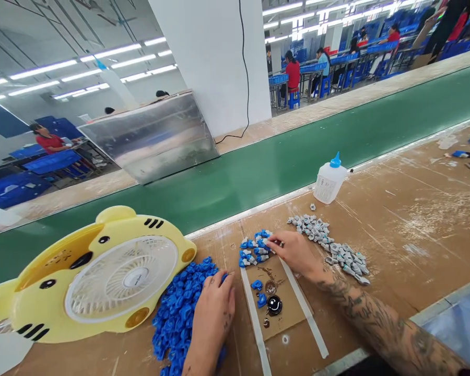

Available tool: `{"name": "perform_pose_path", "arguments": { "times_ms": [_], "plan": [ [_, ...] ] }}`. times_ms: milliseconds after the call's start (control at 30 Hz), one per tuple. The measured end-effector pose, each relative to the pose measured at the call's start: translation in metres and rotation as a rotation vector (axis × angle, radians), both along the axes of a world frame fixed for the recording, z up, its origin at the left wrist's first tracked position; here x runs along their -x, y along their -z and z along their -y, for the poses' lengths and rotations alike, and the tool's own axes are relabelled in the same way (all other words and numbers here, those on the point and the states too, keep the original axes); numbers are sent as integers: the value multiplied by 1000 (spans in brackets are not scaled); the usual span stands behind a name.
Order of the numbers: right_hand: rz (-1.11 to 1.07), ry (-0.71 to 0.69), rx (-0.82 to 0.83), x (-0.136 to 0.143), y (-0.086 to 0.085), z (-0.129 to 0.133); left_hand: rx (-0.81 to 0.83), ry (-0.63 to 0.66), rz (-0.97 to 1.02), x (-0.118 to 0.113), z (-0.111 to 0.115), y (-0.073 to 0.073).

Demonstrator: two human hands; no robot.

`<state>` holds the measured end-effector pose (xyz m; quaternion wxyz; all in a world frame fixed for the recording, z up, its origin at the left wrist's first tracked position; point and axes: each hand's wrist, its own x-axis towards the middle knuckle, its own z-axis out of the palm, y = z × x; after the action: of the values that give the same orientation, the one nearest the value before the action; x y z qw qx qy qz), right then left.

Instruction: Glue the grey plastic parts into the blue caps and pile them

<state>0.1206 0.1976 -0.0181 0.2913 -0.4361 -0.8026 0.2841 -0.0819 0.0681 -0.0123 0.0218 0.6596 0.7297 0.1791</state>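
Observation:
My left hand [213, 313] rests at the right edge of a heap of small blue plastic pieces [180, 308]. Its fingers are curled together, and whatever lies between them is hidden. My right hand [295, 253] pinches a small blue-and-grey piece at the edge of a cluster of joined blue-and-grey pieces [253, 250]. Below the cluster, a cardboard square [285, 321] is held down by strips of pale tape [305, 310]. On it sit two loose blue pieces [261, 300], a round black blob of glossy liquid [274, 305] and some brown smears.
Grey pieces [347, 258] lie heaped right of my right hand. A white bottle with a blue nozzle [329, 180] stands behind them. A yellow animal-faced fan [82, 277] occupies the left. Beyond runs a green belt [258, 167] with a metal sheet [160, 136] against it.

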Motion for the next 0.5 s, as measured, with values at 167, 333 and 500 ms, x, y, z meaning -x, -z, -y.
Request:
{"name": "perform_pose_path", "arguments": {
  "times_ms": [167, 333, 500],
  "plan": [
    [148, -14, -96, -4, -2, -20, 270, 134, -346, 7, -16, -1],
    [334, -60, -162, -51, -8, -47, 270, 159, -429, 1, -16, 1],
    [498, -257, -202, -76, -8, -67, 265, 106, -313, 7, -19, 4]
  ]
}}
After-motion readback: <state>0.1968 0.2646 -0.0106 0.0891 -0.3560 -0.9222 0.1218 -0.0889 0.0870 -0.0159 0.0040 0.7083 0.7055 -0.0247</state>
